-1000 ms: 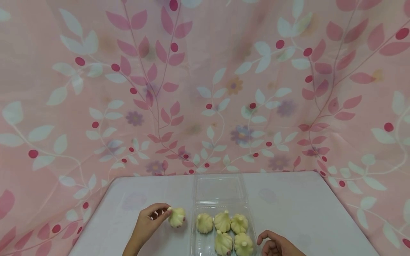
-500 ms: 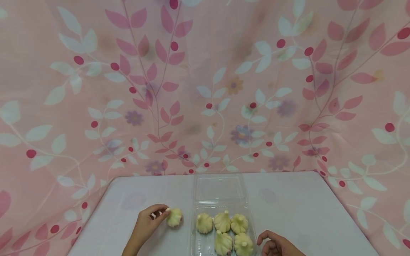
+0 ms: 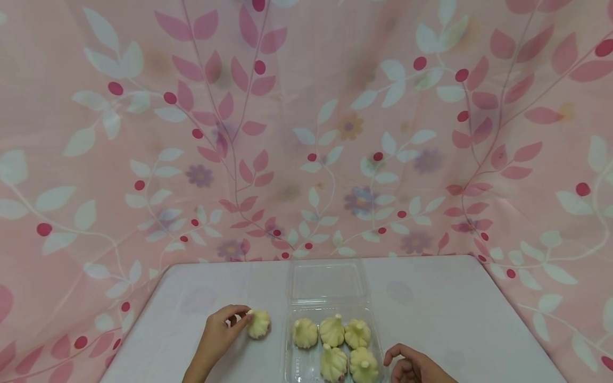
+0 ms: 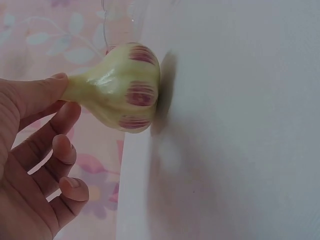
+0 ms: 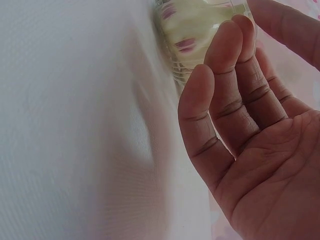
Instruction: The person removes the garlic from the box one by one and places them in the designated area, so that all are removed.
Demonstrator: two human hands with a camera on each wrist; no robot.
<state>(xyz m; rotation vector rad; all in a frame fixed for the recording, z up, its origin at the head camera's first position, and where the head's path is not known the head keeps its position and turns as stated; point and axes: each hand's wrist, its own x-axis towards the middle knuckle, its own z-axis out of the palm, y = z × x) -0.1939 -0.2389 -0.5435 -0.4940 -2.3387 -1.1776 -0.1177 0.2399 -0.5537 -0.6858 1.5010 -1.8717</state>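
Observation:
My left hand (image 3: 221, 331) pinches a garlic bulb (image 3: 259, 324) by its stem, between thumb and forefinger. In the left wrist view the bulb (image 4: 120, 90) shows purple streaks, its base right at the white tabletop and its shadow close beside it. The other fingers of that hand (image 4: 40, 150) curl loosely, away from the bulb. A clear plastic clamshell box (image 3: 290, 367) stands open to the right, with several garlic bulbs (image 3: 332, 364) in it; its front left spot holds none. My right hand (image 3: 415, 366) rests by the box's right side, fingers loosely bent and holding nothing.
The clear lid (image 3: 329, 282) lies folded back toward the rear of the table (image 3: 445, 303). Behind and at both sides hangs a pink leaf-patterned cloth (image 3: 306, 133).
My left hand has moved the garlic bulb slightly left, away from the box, and the bulb has tipped more upright. The right hand and the boxed bulbs have stayed in place.

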